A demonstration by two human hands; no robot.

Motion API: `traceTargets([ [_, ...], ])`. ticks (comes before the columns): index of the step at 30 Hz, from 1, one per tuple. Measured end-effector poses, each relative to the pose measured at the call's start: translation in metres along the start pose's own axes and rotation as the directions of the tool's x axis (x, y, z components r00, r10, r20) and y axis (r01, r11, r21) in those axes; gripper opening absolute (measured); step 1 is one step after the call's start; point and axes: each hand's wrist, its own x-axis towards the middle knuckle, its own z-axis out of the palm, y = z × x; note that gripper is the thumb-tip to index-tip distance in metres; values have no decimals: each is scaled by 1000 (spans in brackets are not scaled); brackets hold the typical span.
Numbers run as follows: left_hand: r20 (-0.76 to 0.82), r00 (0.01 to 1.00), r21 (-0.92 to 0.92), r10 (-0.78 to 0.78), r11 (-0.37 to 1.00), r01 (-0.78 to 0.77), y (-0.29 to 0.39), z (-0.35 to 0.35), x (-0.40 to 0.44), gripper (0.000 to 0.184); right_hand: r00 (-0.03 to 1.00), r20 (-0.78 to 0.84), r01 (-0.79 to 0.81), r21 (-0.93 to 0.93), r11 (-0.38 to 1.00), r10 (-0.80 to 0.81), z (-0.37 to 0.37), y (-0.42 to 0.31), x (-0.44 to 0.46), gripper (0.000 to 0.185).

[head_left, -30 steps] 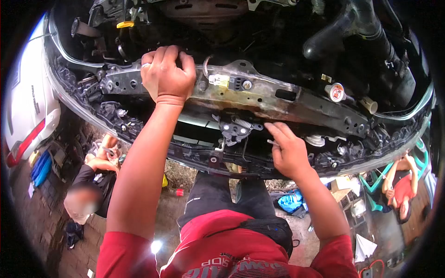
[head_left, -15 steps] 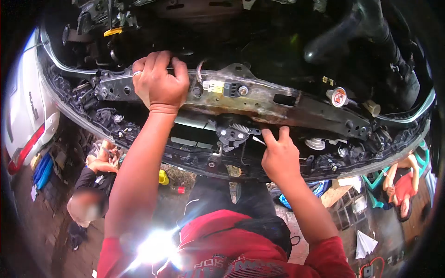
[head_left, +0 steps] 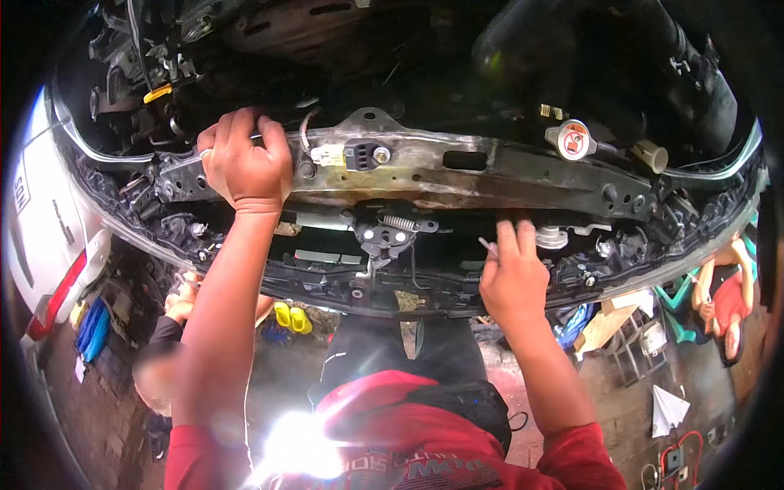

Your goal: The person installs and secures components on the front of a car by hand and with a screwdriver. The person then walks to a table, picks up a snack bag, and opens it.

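Note:
My left hand (head_left: 247, 159) is closed over the upper edge of a metal radiator support beam (head_left: 547, 175) at the front of a car's engine bay. Fingers of my right hand (head_left: 514, 273) reach up to the beam's lower edge, their tips partly hidden beneath it. Between its thumb and fingers a thin metal rod-like tool (head_left: 487, 246) sticks out to the left; the rest of it is hidden. Left of that hand, the hood latch (head_left: 385, 235) with its spring sits below the beam. A sensor with a connector (head_left: 359, 156) is fixed on the beam beside my left hand.
A round cap with a warning label (head_left: 573, 140) stands behind the beam. Below runs the curved front edge of the car (head_left: 327, 298). A white car (head_left: 61, 212) stands at left. One person (head_left: 163, 371) is low at left, another (head_left: 731, 298) at right. Yellow shoes (head_left: 292, 318) lie on the ground.
My right hand has shifted right along the beam, away from the hood latch, with the thin tool still in it. My left hand keeps its place on the beam. The view has shifted slightly.

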Motion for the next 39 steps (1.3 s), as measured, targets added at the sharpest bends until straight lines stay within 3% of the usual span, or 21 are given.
traceTargets([
  [4, 0, 1000, 5, 5, 1000, -5, 1, 0, 0, 10, 996, 73, 66, -80, 995, -60, -6, -3, 2, 39],
  [13, -14, 1000, 14, 14, 1000, -14, -1, 0, -1, 10, 980, 198, 52, -106, 993, -30, -11, -6, 11, 26],
  [15, 24, 1000, 2, -15, 1000, 15, -3, 1, -3, 21, 982, 188, 47, -110, 993, -25, -12, -7, 12, 25],
  [17, 21, 1000, 2, -21, 1000, 21, -2, 1, -3, 21, 984, 175, 43, -111, 993, -23, -14, -8, 11, 24],
  [20, 28, 999, 2, -39, 999, 39, -1, 0, -3, 20, 993, 115, 44, -55, 998, -37, -15, -7, 0, 31],
  [22, 17, 998, -11, -56, 998, 57, 3, -2, -3, 17, 998, 57, -16, -13, 1000, 17, -10, -3, -7, 47],
  [26, 28, 998, 0, -61, 998, 61, 2, -2, -2, 16, 987, -122, 118, 87, 989, -107, -10, 2, -14, 40],
  [32, -41, 998, -7, -38, 999, 38, 2, -2, -1, 8, 969, -158, 234, 326, 916, -192, 4, 4, -18, 31],
  [39, -39, 999, -14, -24, 1000, 23, 1, -1, -1, 8, 967, -138, 248, 282, 927, -216, 15, -2, -12, 29],
])
